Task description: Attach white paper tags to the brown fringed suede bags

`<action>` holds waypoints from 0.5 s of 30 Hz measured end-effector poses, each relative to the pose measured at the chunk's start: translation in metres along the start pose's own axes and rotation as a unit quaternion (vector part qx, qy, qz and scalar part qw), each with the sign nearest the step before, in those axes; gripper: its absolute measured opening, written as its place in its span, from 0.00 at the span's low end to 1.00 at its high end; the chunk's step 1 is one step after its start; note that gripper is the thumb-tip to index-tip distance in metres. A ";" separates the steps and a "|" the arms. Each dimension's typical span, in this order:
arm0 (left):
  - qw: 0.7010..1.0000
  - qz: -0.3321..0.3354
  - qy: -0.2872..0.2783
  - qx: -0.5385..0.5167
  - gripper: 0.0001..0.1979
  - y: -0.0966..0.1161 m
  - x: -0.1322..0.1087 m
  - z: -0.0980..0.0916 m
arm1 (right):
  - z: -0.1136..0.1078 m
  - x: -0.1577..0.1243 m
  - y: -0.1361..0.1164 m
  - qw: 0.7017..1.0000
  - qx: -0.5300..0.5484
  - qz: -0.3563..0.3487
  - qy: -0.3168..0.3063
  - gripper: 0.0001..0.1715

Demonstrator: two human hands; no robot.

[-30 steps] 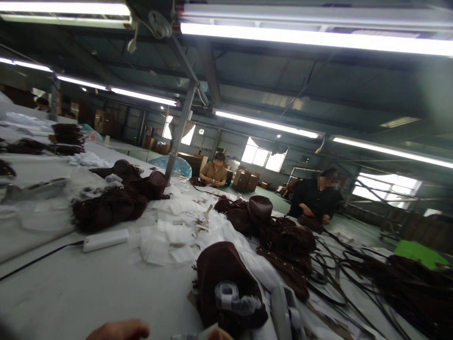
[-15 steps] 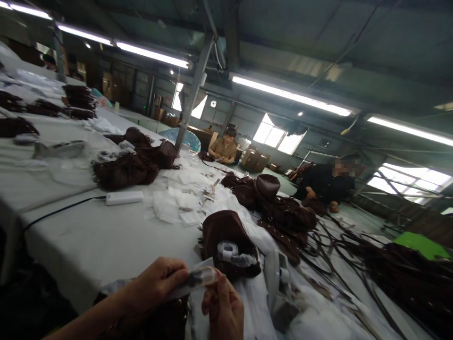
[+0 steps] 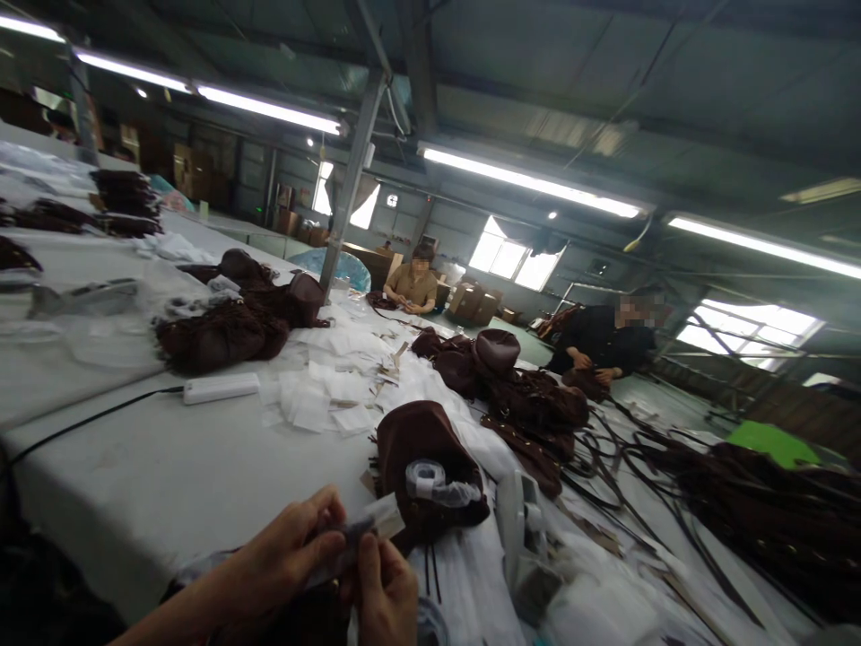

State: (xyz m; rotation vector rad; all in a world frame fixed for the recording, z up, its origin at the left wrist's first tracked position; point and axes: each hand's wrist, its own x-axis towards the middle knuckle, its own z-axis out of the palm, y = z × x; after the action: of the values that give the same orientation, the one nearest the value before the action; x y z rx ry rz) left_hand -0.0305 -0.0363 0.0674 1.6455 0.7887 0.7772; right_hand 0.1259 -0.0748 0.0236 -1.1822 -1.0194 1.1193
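Note:
My left hand (image 3: 286,552) and my right hand (image 3: 383,592) meet at the bottom middle of the head view. Both pinch a small clear plastic packet (image 3: 373,523) with something dark inside it. Just beyond my fingers lies a brown bag (image 3: 421,453) with its mouth toward me and a wad of clear plastic wrap (image 3: 437,483) stuffed in it. Under my wrists a dark brown piece is partly hidden.
A long white table (image 3: 154,475) runs away from me. On it lie a white power strip (image 3: 221,388), scattered white paper slips (image 3: 323,399), heaps of brown bags (image 3: 221,327) and dark straps (image 3: 646,467). Two people (image 3: 602,345) sit working farther along.
The view tipped down and my hands came up into sight. They closed together on the plastic packet, which sits lower between my fingers now.

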 end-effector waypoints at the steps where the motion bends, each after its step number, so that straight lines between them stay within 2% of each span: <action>1: 1.000 0.001 -0.006 0.000 0.12 0.002 -0.001 0.000 | 0.004 0.000 0.003 1.000 -0.002 -0.002 -0.002 0.29; 6: 0.999 0.006 -0.018 0.044 0.19 0.006 -0.004 -0.001 | 0.019 -0.003 0.007 0.999 -0.025 -0.026 -0.005 0.31; 11: 0.995 -0.001 0.054 0.090 0.19 0.002 -0.005 0.002 | 0.023 -0.006 0.004 0.992 -0.077 -0.090 0.040 0.29; 15: 0.994 -0.002 0.050 0.094 0.19 0.000 -0.003 0.006 | 0.012 0.001 0.008 0.997 -0.043 -0.040 0.057 0.33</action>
State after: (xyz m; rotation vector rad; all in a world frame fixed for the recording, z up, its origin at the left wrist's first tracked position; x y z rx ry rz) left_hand -0.0273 -0.0426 0.0661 1.7812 0.9599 0.8087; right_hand 0.1137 -0.0716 0.0169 -1.2475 -1.0269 0.9430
